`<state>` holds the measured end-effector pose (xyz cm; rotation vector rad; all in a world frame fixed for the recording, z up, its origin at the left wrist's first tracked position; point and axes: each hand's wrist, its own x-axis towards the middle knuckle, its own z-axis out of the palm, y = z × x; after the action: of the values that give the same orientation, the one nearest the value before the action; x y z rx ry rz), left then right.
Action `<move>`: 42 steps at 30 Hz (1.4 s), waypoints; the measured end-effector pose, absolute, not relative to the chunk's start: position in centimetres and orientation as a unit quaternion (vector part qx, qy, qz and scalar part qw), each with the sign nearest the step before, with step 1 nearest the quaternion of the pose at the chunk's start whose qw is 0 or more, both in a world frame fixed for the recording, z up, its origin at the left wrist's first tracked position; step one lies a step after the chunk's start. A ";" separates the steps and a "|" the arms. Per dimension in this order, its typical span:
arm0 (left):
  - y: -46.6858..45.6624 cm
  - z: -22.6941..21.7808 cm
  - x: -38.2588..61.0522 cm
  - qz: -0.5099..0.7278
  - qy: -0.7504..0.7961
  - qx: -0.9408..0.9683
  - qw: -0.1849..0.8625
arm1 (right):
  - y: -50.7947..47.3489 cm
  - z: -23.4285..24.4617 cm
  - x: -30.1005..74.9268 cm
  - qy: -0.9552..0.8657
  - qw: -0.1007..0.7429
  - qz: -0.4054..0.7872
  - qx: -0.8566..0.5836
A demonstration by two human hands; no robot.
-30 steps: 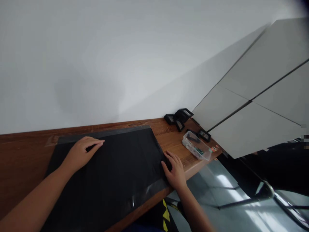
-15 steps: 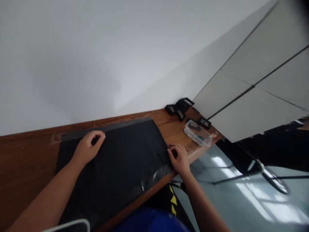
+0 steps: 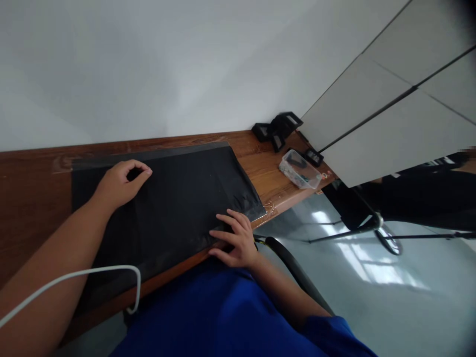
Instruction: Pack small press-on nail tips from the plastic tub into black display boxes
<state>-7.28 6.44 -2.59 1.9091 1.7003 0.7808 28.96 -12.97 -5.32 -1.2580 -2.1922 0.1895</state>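
Observation:
A black sheet [image 3: 178,198] with clear tape along its edges lies flat on the wooden table. Over its left part, my left hand [image 3: 117,183] is closed, thumb and forefinger tips together in a ring. Whatever might be between those fingertips is too small to make out. My right hand [image 3: 238,242] rests at the near edge of the sheet with its fingers spread, holding nothing.
Toward the right end of the table [image 3: 256,168] stands a clear plastic box [image 3: 300,171] with small items inside. Several small black cases [image 3: 278,130] sit behind it by the wall. A white cable [image 3: 85,271] crosses above my left forearm. Another person's dark clothing [image 3: 427,193] shows at right.
My right hand has left the right edge of the sheet, moved left to its near edge, and opened. The left hand keeps its pinch. The view has tilted downward.

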 end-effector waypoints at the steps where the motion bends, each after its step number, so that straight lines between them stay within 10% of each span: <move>1: 6.5 -2.7 -7.3 0.280 0.620 0.696 0.231 | -13.0 -5.4 28.7 -0.830 0.304 0.062 -0.464; 42: 6.6 -3.2 -7.4 0.250 0.611 0.711 0.242 | -7.2 -3.6 35.3 -0.753 0.092 0.065 -0.648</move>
<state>-7.43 6.59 -3.19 1.9438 1.6718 0.6842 35.27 -7.19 -3.60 -1.9254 -2.2375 0.1928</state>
